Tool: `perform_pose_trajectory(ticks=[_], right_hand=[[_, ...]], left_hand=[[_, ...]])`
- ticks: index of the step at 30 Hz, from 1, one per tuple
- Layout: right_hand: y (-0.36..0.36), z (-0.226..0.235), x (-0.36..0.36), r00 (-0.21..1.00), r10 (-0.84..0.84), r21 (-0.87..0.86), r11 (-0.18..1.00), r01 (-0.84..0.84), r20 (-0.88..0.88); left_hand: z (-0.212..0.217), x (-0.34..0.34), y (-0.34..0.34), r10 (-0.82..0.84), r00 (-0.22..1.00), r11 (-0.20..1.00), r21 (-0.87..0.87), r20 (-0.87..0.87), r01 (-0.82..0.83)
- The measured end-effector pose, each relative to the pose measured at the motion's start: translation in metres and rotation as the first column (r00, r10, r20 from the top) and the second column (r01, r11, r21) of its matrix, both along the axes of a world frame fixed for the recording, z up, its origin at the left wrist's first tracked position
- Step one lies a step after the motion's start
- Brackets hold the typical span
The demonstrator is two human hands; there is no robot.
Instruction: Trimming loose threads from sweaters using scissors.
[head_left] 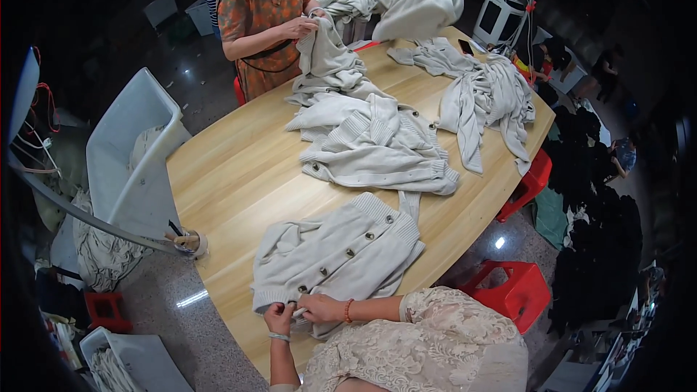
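Note:
A cream knitted cardigan [319,247] with a row of dark buttons lies in front of me at the near end of the table. My left hand [277,318], with a grey band at the wrist, pinches its ribbed edge near the lowest button. Close beside it, my right hand [321,308], with a red bead bracelet, is closed on the same edge. A small pale bit shows between the hands; whether it is cloth or a separate thing I cannot tell. Beyond lies a heap of similar cardigans [377,145], partly overlapping.
Across the wooden table [225,181], a person in an orange patterned dress [254,22] handles another knit. More knits [486,94] lie at the far right. A cup of tools [190,243] stands at the left edge, near a white bin [131,152]. Red stools [512,294] stand at right.

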State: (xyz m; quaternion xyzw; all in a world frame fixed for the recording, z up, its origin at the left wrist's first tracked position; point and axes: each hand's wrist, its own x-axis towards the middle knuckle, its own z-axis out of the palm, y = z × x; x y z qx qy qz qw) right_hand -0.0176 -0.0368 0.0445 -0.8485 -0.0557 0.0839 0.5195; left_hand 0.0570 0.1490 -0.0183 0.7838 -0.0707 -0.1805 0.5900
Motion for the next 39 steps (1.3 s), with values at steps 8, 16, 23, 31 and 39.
perform_pose_trajectory(ticks=[8, 16, 23, 31, 39], right_hand=[[0.007, 0.003, 0.002, 0.989, -0.018, -0.060, 0.998, 0.027, 0.148], [-0.007, 0.003, 0.001, 0.975, 0.122, -0.152, 0.984, -0.094, 0.187], [-0.009, 0.004, 0.006, 0.995, -0.029, -0.053, 0.998, 0.034, 0.092], [-0.010, 0.002, 0.009, 0.994, 0.107, -0.072, 0.992, -0.104, 0.031], [-0.009, 0.000, 0.006, 0.992, 0.127, -0.106, 0.986, -0.127, -0.007]], left_hand=[[0.034, -0.032, 0.001, 0.106, 0.806, 0.895, -0.298, -0.583, -0.333], [0.044, -0.025, 0.012, -0.041, 0.847, 0.967, -0.235, -0.530, -0.100], [0.071, -0.055, -0.006, -0.078, 0.995, 0.985, -0.162, -0.066, 0.066], [0.070, -0.054, -0.018, -0.059, 0.919, 0.966, 0.253, 0.391, -0.045], [0.067, -0.062, -0.016, -0.061, 0.923, 0.961, 0.272, 0.380, -0.049]])
